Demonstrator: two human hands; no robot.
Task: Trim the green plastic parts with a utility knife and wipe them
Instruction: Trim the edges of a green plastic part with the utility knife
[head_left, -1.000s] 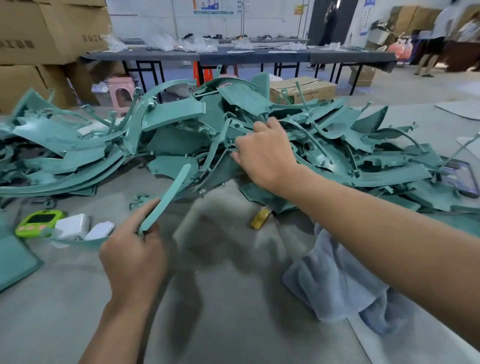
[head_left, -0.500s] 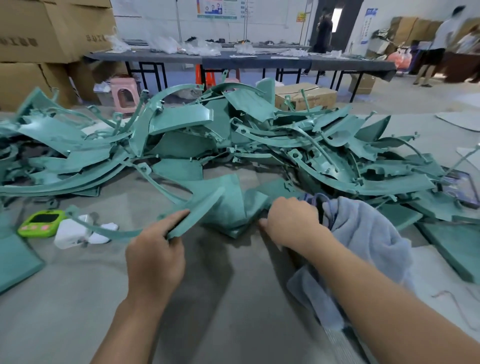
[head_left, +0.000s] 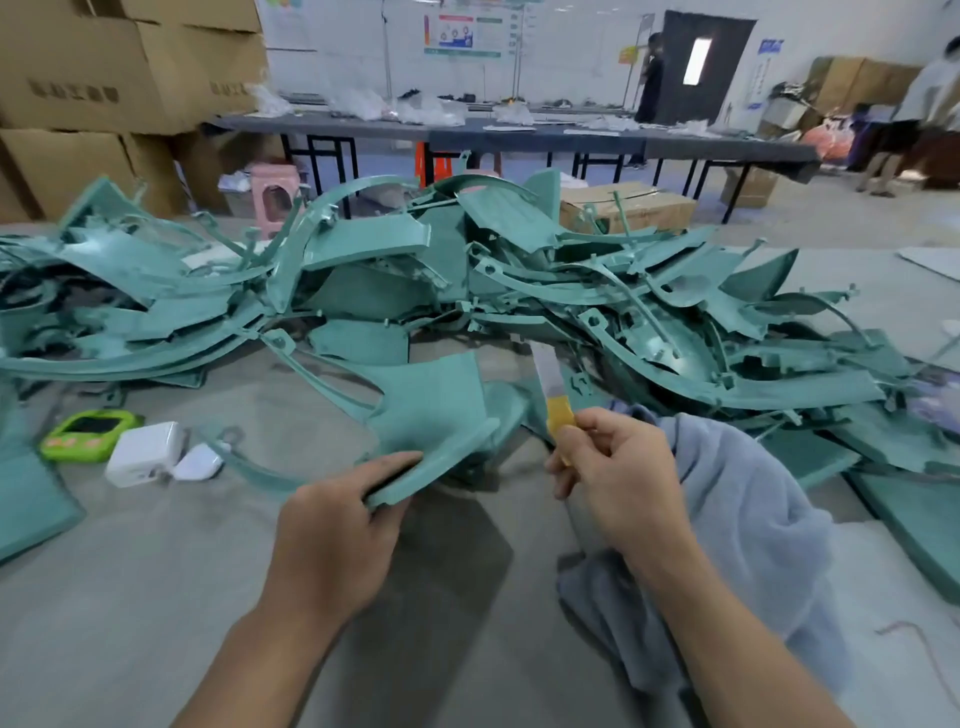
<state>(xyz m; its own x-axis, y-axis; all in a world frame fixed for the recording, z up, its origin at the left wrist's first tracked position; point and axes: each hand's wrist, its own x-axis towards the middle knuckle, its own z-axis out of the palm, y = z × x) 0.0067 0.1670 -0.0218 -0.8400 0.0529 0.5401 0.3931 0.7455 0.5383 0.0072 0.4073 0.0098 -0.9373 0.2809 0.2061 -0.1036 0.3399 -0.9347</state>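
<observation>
Left hand (head_left: 332, 530) grips curved matte green part (head_left: 436, 405); right hand (head_left: 618, 478) pinches yellow-handled knife (head_left: 555, 400).

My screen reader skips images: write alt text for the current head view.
A person's left hand grips a curved green plastic part; the right hand pinches a yellow-handled utility knife. Behind them lies a pile of green plastic parts, a grey cloth at right.

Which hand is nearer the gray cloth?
Right. The right hand, holding the knife, is just beside the cloth, at its left edge; the left hand grips a green part farther left, well apart from it.
</observation>
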